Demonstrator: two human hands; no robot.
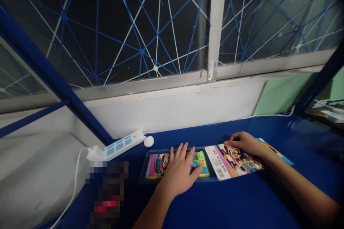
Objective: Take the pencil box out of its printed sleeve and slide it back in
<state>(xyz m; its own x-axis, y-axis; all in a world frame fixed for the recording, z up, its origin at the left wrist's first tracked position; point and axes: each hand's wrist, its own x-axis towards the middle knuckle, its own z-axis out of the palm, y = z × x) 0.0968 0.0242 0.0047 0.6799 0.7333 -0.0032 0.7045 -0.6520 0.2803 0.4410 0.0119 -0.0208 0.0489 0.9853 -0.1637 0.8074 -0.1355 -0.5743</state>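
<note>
My left hand (178, 171) lies with fingers spread over a colourful pencil box (158, 164), hiding its middle. The box has a pink and teal printed lid and a lime-green part at its right end. It sits in a clear plastic tray (143, 171) on the blue table. Just to the right lies a bright printed card (219, 166) marked "PENCIL BOX", with a barcode on its white end. My right hand (245, 145) rests over the card, its curled fingers pinching the far edge. My right forearm covers part of the card's right side.
A white power strip (125, 145) lies at the back left, with a small white round object (148, 141) beside it. A pixelated patch (110, 193) covers something at the front left. Blue frame posts (88, 121) and a white wall (174, 111) bound the blue table (215, 207).
</note>
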